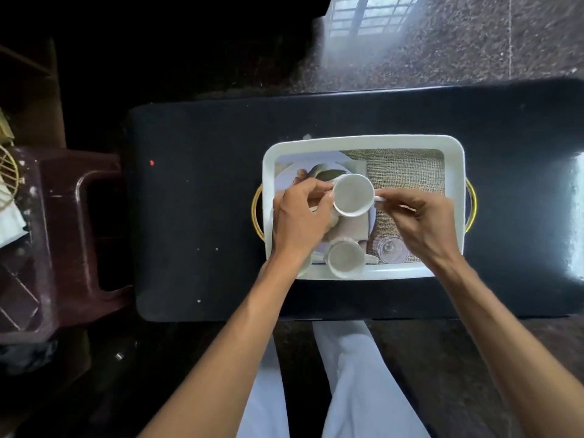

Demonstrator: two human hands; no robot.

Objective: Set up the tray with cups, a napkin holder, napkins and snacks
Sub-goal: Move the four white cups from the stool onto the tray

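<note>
You are holding a white cup [353, 195] with both hands, centre of frame, over the left half of the white tray [363, 143]. Your left hand [300, 216] is pinching the cup's left rim with fingertips closed on it; your right hand [423, 222] is gripping its handle on the right side, fingers curled tight around it. Whether the cup is touching the tray floor or hanging just above it, you cannot tell from this view.

A second white cup [344, 259] is sitting upright at the tray's lower edge, just below the held one. A clear glass [390, 249] is standing beside it to the right, partly under your right wrist.

The tray is lying on a black table [196, 216], right of centre, with gold handles [256, 213] showing at both short ends. Its floor is carrying a printed picture: burlap on the right, plate and leaves on the left.

A maroon plastic stool [63, 235] is standing at the left edge of frame.
</note>
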